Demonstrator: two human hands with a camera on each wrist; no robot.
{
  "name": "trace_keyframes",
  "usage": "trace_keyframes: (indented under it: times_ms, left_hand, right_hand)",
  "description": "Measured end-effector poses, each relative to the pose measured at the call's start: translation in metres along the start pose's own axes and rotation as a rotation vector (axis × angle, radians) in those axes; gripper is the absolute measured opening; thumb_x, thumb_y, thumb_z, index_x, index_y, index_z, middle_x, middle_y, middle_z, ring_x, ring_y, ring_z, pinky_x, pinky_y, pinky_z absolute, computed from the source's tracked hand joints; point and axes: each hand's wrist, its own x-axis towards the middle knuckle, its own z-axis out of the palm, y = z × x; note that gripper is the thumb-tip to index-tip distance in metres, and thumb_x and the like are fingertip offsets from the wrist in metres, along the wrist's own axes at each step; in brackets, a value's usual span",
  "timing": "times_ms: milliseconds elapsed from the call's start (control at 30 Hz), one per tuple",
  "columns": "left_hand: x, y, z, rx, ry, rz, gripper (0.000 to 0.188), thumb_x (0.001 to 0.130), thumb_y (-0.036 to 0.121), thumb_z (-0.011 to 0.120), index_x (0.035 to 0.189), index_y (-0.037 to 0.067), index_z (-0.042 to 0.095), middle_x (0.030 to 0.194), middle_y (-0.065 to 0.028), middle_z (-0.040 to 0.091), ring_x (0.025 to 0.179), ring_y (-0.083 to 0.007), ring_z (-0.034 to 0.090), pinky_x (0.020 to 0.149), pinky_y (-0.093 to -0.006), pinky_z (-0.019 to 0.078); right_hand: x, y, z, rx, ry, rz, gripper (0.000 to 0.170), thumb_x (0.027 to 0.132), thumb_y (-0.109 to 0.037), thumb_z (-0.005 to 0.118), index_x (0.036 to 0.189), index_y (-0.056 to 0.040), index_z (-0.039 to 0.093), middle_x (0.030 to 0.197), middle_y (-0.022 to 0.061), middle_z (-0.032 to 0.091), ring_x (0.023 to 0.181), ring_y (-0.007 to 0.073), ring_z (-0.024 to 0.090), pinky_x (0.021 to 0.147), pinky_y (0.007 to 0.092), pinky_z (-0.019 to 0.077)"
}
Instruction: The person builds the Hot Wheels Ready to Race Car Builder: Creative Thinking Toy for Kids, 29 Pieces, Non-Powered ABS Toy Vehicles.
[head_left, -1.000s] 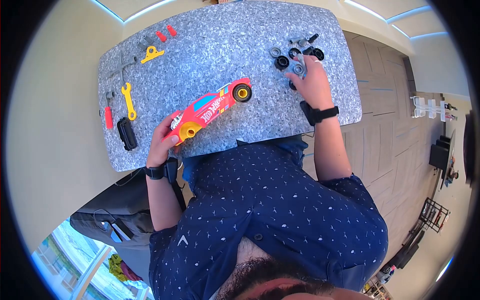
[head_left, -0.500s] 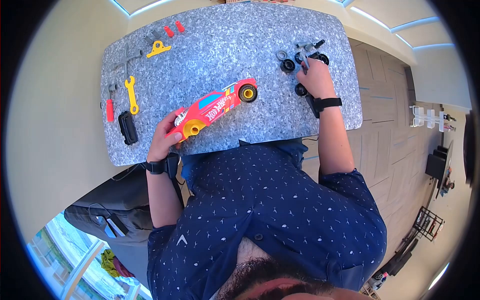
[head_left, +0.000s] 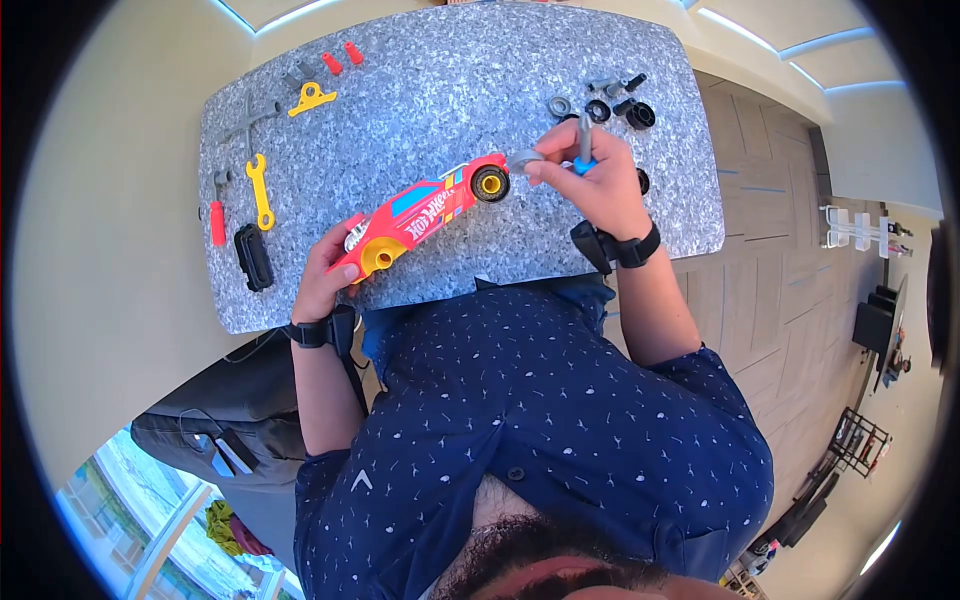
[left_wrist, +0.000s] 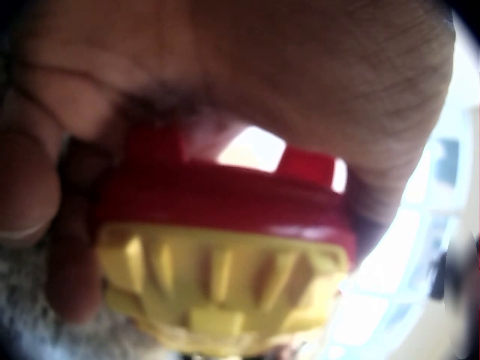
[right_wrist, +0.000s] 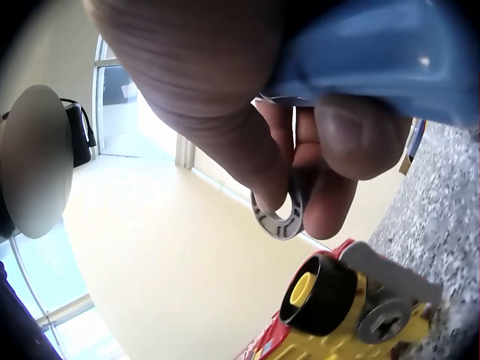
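My left hand (head_left: pixel 322 280) grips the front end of a red and yellow toy car (head_left: pixel 425 215) at the table's near side. A black wheel (head_left: pixel 490 184) with a yellow hub sits at the car's rear; the front hub is bare yellow. Between thumb and fingertip, my right hand (head_left: pixel 608 195) pinches a grey ring (head_left: pixel 523 159) close beside that wheel. The same hand also holds a screwdriver (head_left: pixel 585 140), its blue handle (right_wrist: pixel 375 60) against the palm in the right wrist view. The car's ridged yellow underside (left_wrist: pixel 217 277) fills the left wrist view.
Black wheels (head_left: pixel 641 116), another grey ring (head_left: pixel 559 106) and small grey and black parts lie beyond my right hand. A yellow wrench (head_left: pixel 259 192), a black part (head_left: pixel 253 257), a grey cross-shaped tool (head_left: pixel 249 125), a yellow part (head_left: pixel 311 98) and red pieces (head_left: pixel 332 64) lie leftward.
My right hand has come from the pile of wheels toward the car's rear, bringing the grey ring and the screwdriver. My left hand still holds the car in nearly the same place.
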Motion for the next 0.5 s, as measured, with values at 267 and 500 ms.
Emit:
trace_keyframes:
  times_ms: [267, 500]
  left_hand:
    - [-0.002, 0.003, 0.006, -0.002, 0.020, 0.019, 0.104, 0.084, 0.054, 0.087, 0.166, 0.001, 0.051, 0.121, -0.0084, 0.076, 0.087, -0.0099, 0.074, 0.056, -0.0213, 0.0472]
    - [-0.001, 0.005, 0.006, -0.009, 0.015, 0.003, 0.105, 0.083, 0.054, 0.089, 0.166, 0.001, 0.052, 0.122, -0.0085, 0.076, 0.087, -0.0102, 0.074, 0.056, -0.0211, 0.0471]
  right_hand:
    - [-0.011, -0.006, 0.025, 0.162, 0.081, 0.031, 0.018, 0.097, 0.003, 0.084, 0.114, -0.0003, 0.082, 0.109, 0.0082, 0.083, 0.090, 0.0153, 0.080, 0.083, 0.0303, 0.0616]
    - [-0.016, -0.007, 0.028, 0.100, 0.129, 0.034, 0.018, 0.095, 0.003, 0.086, 0.112, -0.0005, 0.083, 0.094, 0.0060, 0.082, 0.082, 0.0129, 0.079, 0.075, 0.0271, 0.0598]
